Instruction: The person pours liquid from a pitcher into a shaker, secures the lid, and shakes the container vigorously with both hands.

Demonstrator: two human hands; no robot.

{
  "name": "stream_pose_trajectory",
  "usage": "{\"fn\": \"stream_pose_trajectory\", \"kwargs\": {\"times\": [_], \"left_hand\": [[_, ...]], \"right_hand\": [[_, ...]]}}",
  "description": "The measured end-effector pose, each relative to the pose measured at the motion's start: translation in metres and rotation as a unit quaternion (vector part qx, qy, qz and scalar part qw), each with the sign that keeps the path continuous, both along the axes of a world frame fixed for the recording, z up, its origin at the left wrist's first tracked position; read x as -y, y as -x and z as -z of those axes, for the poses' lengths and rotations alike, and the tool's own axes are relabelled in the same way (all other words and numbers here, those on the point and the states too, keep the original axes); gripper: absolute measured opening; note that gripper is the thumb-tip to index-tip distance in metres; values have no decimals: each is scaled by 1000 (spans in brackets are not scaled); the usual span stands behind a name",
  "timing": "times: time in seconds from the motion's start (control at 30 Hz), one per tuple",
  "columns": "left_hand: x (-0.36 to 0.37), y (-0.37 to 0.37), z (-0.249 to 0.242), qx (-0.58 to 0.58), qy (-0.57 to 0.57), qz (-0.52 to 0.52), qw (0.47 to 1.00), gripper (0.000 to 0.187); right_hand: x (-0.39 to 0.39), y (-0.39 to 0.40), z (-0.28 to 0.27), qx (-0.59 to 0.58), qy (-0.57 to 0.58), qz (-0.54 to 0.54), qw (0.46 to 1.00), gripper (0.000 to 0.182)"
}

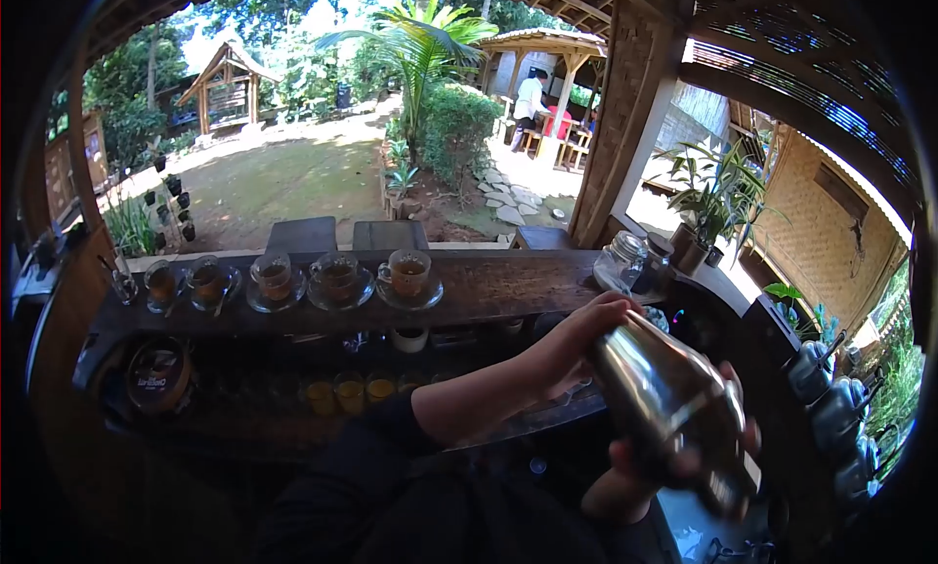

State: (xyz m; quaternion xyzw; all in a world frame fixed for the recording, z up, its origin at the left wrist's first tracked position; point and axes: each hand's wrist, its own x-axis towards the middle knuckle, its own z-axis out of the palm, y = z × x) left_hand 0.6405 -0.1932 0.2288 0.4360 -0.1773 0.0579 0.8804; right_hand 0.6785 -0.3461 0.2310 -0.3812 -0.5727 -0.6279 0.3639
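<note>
A shiny metal cocktail shaker (pixel 657 383) is tilted in front of me at the right, held between both hands. My left hand (pixel 584 334) is closed over its upper left end, with the forearm reaching across from the left. Around the lower right end, my right hand (pixel 625 476) is wrapped, its fingers showing on both sides and somewhat blurred. What the shaker contains is hidden. Beyond my arms, several glass cups on saucers, among them a cup of brown drink (pixel 407 271), stand in a row on the wooden counter (pixel 489 283).
Glass jars (pixel 622 259) and a potted plant (pixel 705 198) stand at the counter's right end. Glasses of yellow liquid (pixel 350 393) sit on the lower shelf. Dark pots (pixel 838 408) are at far right. People (pixel 531 100) are under a garden shelter.
</note>
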Motion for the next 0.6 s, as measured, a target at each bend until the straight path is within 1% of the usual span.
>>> {"fn": "stream_pose_trajectory", "kwargs": {"times": [0.03,0.07,0.13,0.2,0.23,0.27,0.3,0.33,0.37,0.4,0.43,0.47,0.53,0.6], "left_hand": [[8,14,-14,94,-43,-2,995,50],[13,20,-23,183,-94,-2,979,49],[18,16,-23,193,-92,-34,976,50],[13,-15,-7,15,-19,-62,998,51],[8,-34,6,-67,2,-36,997,51],[6,-45,18,-130,36,-27,991,52],[14,-45,18,-161,38,-36,986,53],[22,-44,14,-188,37,-46,980,53],[34,-41,7,-127,41,-32,991,53],[48,-35,-3,-69,45,-19,996,52],[58,-28,-16,24,8,-13,1000,51],[67,-23,-26,115,-28,-5,993,49],[77,-28,-35,201,-85,-1,976,49],[79,-55,-27,80,-30,-29,996,52]], "right_hand": [[1,-5,0,-4,4,-3,1000,101],[2,-10,-1,3,7,-14,1000,103],[6,-20,1,18,7,-31,999,108],[11,-29,2,36,6,-43,998,112],[4,-38,3,-108,-40,-40,993,115],[-2,-43,4,-250,-85,-38,964,118],[4,-41,5,-250,-87,-37,964,118],[13,-38,4,-241,-97,-13,966,119],[21,-34,2,-228,-107,9,968,121],[34,-20,9,-232,-64,-60,969,119],[41,-2,12,-174,-1,-154,973,113],[44,-6,13,-175,-2,-155,972,113],[52,-15,15,-186,-19,-161,969,106],[62,-23,19,-198,-33,-164,966,100]]}}
